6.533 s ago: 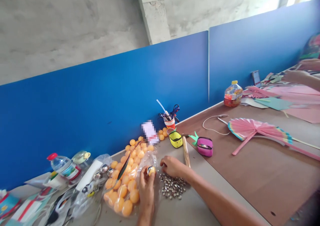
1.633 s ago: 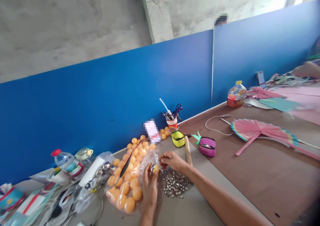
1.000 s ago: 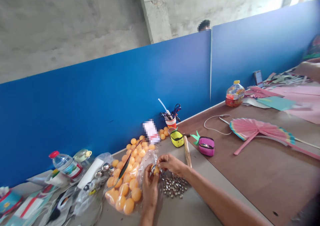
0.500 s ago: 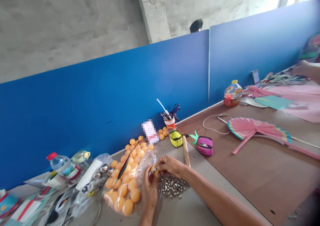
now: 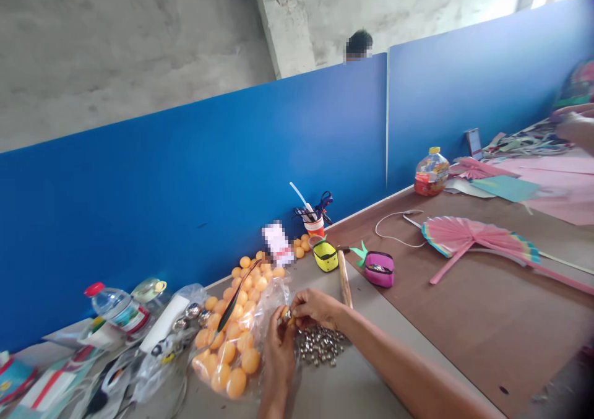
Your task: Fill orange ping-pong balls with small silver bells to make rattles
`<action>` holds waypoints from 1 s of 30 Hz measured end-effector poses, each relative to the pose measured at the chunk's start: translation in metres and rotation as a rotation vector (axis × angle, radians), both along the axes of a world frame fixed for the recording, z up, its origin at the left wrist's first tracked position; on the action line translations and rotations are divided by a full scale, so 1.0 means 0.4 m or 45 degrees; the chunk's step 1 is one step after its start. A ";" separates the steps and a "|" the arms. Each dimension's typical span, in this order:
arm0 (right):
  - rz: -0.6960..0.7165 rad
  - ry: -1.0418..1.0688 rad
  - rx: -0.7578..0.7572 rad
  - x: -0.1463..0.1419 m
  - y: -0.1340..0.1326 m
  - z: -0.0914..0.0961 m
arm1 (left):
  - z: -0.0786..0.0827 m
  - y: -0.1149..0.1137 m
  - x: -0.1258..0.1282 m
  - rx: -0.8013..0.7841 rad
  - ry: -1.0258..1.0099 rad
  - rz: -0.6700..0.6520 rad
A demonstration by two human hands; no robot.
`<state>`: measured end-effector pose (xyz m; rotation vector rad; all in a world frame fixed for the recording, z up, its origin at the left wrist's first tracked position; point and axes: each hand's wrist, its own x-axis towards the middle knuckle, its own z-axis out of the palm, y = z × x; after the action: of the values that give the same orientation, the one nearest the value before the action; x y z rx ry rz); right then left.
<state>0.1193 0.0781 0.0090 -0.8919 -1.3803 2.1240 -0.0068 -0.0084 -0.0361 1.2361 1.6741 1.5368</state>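
My left hand (image 5: 279, 348) is closed around a small orange ball (image 5: 291, 321) with something shiny and metallic on its near side. Pinched fingers of my right hand (image 5: 316, 307) meet it from the right, partly covering it. Just below my right hand lies a pile of small shiny metal beads (image 5: 320, 348). To the left, touching or close to my left hand, a clear plastic bag (image 5: 269, 307) lies among many orange balls (image 5: 250, 361). A wooden-handled tool (image 5: 344, 280) rests beyond my right hand.
A yellow pouch (image 5: 325, 257) and a purple pouch (image 5: 379, 269) stand behind the hands. Pink fan (image 5: 477, 239) and juice bottle (image 5: 430, 172) are at right; a red-capped bottle (image 5: 116, 307) and clutter at left. A blue partition (image 5: 185, 196) runs behind. Another person's hand (image 5: 578, 125) is far right.
My hands stay together at the ball; its shiny part shows slightly more between the fingers. The other person's hand at far right has shifted a little, and the head behind the partition has moved left.
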 end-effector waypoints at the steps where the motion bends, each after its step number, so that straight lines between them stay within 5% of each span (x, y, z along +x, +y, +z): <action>1: -0.006 -0.009 -0.006 0.000 -0.001 0.002 | 0.000 0.000 0.000 0.000 0.024 0.004; 19: -0.022 -0.133 0.144 -0.010 0.015 -0.010 | 0.004 0.003 0.002 0.028 0.114 0.078; 21: -0.012 -0.166 0.273 0.003 0.030 -0.004 | 0.008 0.003 0.003 0.046 0.068 0.080; 25: 0.004 -0.504 0.867 0.036 0.051 0.009 | 0.022 0.003 0.001 0.063 0.017 0.089; 30: 0.219 -0.800 1.299 0.045 0.038 -0.012 | 0.030 0.004 -0.003 0.058 0.026 0.135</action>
<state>0.1372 0.0932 0.0040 -1.0008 -2.5385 0.9183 -0.0082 -0.0067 -0.0240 1.2070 1.7521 1.6387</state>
